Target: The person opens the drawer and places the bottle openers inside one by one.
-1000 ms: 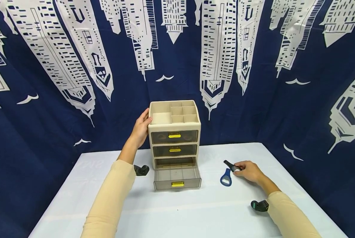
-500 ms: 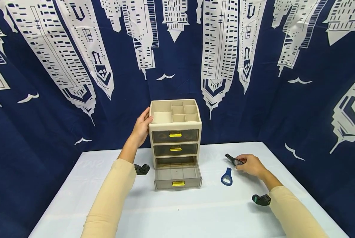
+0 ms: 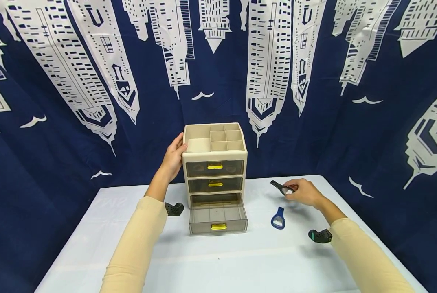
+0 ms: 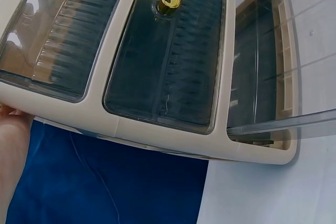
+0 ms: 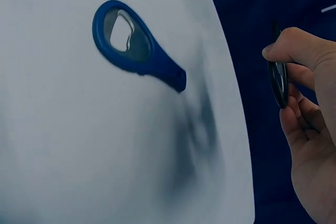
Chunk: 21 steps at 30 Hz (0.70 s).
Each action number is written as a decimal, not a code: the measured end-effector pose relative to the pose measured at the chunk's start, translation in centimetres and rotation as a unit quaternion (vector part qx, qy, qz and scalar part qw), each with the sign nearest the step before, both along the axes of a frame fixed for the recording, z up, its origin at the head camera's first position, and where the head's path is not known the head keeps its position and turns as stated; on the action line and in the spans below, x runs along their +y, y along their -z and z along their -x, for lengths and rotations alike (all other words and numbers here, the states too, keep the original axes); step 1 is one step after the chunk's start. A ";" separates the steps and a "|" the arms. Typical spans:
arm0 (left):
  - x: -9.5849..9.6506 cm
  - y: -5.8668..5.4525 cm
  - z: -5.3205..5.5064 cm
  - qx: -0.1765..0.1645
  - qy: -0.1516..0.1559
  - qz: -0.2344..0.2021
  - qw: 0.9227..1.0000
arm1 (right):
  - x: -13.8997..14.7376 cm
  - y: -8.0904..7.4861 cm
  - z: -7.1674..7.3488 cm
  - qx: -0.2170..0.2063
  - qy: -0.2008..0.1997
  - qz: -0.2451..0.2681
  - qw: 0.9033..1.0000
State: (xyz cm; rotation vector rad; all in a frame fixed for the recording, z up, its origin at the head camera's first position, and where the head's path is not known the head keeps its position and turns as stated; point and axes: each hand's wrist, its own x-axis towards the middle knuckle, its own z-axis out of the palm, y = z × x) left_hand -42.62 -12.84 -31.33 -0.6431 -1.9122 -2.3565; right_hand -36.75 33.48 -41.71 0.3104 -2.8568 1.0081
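A beige drawer organizer point(image 3: 215, 154) stands at the table's back with its lowest drawer point(image 3: 218, 215) pulled out; that clear drawer shows dividers and nothing on its floor. My left hand point(image 3: 172, 160) grips the organizer's upper left edge, thumb over the rim and fingers along the side. In the left wrist view only part of that hand point(image 4: 13, 150) shows. To the right, my right hand point(image 3: 301, 191) pinches a black bottle opener point(image 3: 278, 186) by its ring end, raised above the table. A blue bottle opener point(image 3: 278, 218) lies flat nearer the front, apart from the hand.
Two upper drawers point(image 3: 215, 185) with yellow handles are pushed in. The organizer's top has an open tray with several compartments point(image 3: 225, 138). Black wrist devices point(image 3: 320, 236) sit at both sleeves. A dark blue skyline curtain point(image 3: 218, 89) hangs behind the white table point(image 3: 240, 264).
The right hand has lifted the black bottle opener off the table, moving it away from the blue one, toward the back. The left hand stays on the organizer.
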 end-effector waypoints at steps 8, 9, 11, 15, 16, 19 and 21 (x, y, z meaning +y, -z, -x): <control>-0.2 -0.2 -0.1 0.002 0.001 0.010 1.000 | -2.5 -1.7 0.1 0.000 -0.052 -0.008 0.999; -0.2 -0.2 -0.1 0.001 0.001 0.010 1.000 | -2.8 -1.8 0.1 0.002 -0.062 -0.012 0.998; -0.1 -0.1 -0.1 0.001 0.001 0.011 1.000 | -3.5 -2.2 0.0 0.005 -0.079 -0.018 0.997; -0.1 0.0 0.0 0.000 0.000 0.007 1.000 | -4.8 -2.9 -0.2 0.012 -0.112 -0.028 0.993; -0.1 0.0 0.0 0.001 0.001 0.006 1.000 | -5.1 -3.0 -0.3 0.014 -0.118 -0.029 0.992; -0.1 0.0 0.0 0.000 0.000 0.005 1.000 | -5.8 -3.5 -0.6 0.019 -0.141 -0.031 0.989; -0.1 0.0 0.0 0.001 0.001 0.005 1.000 | -6.3 -3.8 -0.9 0.019 -0.154 -0.023 0.988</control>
